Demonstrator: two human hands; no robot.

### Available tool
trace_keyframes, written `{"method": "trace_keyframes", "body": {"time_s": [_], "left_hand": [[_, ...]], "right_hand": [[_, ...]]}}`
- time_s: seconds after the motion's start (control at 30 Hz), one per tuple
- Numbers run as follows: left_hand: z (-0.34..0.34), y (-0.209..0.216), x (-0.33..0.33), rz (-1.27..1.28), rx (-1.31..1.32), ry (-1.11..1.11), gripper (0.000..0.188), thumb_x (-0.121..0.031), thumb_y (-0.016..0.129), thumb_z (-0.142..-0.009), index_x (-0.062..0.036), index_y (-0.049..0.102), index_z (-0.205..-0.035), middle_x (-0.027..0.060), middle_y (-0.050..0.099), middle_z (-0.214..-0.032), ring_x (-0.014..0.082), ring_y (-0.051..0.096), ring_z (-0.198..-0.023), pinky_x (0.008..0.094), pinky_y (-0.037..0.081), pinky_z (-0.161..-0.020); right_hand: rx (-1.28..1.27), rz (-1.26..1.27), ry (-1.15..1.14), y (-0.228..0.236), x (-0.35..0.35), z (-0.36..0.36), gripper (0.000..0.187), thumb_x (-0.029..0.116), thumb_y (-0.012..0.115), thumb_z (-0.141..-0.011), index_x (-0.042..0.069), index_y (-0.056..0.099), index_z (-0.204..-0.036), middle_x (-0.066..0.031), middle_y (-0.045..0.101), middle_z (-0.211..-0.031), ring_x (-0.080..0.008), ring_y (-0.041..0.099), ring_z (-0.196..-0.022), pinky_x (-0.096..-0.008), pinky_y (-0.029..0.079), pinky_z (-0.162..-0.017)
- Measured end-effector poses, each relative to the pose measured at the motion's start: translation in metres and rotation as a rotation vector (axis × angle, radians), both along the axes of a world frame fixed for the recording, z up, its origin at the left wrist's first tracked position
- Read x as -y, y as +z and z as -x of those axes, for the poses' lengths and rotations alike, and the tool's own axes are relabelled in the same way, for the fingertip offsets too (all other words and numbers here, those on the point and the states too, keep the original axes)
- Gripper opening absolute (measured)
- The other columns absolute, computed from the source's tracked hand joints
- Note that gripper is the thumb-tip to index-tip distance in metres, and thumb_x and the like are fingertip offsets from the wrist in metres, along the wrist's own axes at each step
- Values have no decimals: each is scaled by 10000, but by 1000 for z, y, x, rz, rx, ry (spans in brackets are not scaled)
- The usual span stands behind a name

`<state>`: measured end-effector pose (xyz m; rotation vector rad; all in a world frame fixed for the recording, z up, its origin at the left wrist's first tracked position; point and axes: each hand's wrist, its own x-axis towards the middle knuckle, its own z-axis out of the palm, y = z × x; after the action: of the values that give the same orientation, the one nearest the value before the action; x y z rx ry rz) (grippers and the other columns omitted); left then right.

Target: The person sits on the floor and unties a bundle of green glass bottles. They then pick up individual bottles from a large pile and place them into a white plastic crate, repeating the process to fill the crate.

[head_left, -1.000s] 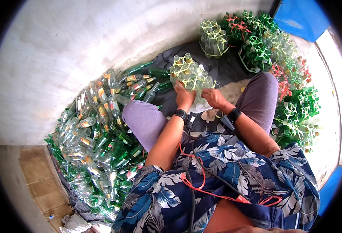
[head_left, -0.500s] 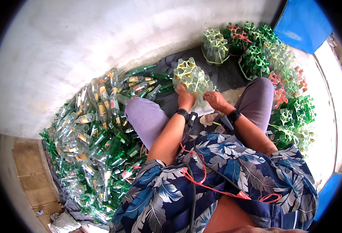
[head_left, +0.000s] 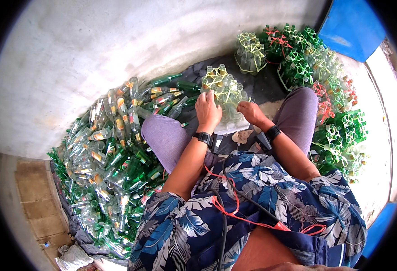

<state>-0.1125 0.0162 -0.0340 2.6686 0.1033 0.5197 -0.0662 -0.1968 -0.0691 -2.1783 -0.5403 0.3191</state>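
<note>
Between my knees stands a bundle of clear glass bottles, upright and bound with yellow-green plastic string around the necks. My left hand is closed at the bundle's near left side, its fingers curled against the bottles. What its fingertips grip is hidden behind the hand. At the near right side, my right hand pinches the string, and a short bit of it sticks up above the fingers. A pale block or slab shows under the bundle's near edge.
A large heap of loose green and clear bottles lies to my left. Tied bottle bundles stand at the far right and along the right side, with another bundle by the wall. A stone lies near me; red string hangs over my shirt.
My left hand has shifted left and its back has turned up, at the bundle's near left side. My right hand has barely moved. The bundle stays in place.
</note>
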Motion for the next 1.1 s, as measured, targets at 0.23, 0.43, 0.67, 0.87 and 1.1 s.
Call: {"method": "trace_keyframes", "body": {"time_s": [0.23,0.43,0.67,0.87,1.1], "left_hand": [[-8,-3,18,-9,161,-277,242,-104,777,-746,-125,711,-977,62,609,-1101,297,546,-1200,462,409,-1045],[-18,-12,25,-10,194,-307,134,-136,768,-785,-120,724,-910,56,638,-1041,290,561,-1184,455,411,-1037],[-22,-21,29,12,205,-297,84,-130,744,-795,-103,717,-870,62,656,-1007,305,582,-1130,453,424,-1006],[-27,-31,30,119,197,-222,93,-138,748,-778,-103,718,-859,54,669,-968,304,609,-1049,450,444,-936],[-41,-27,32,93,225,-207,60,-158,730,-793,-112,717,-829,75,675,-922,322,618,-1022,474,445,-887]], "right_hand": [[-55,-71,-23,22,0,2,264,256,603,-944,14,687,-1006,-233,690,-936,-403,671,-879,-442,518,-798],[-98,-162,-12,18,4,-1,282,267,596,-960,-1,670,-1003,-221,658,-869,-324,643,-806,-408,506,-789],[-46,-154,2,28,-3,-12,286,267,587,-972,-12,653,-975,-236,634,-851,-359,627,-781,-412,507,-757],[16,-123,-4,45,-7,-28,277,258,597,-960,-10,665,-976,-249,662,-887,-431,647,-828,-445,516,-752],[224,-5,-28,34,-4,-52,264,267,649,-932,18,721,-986,-222,698,-941,-417,681,-890,-454,540,-777]]}}
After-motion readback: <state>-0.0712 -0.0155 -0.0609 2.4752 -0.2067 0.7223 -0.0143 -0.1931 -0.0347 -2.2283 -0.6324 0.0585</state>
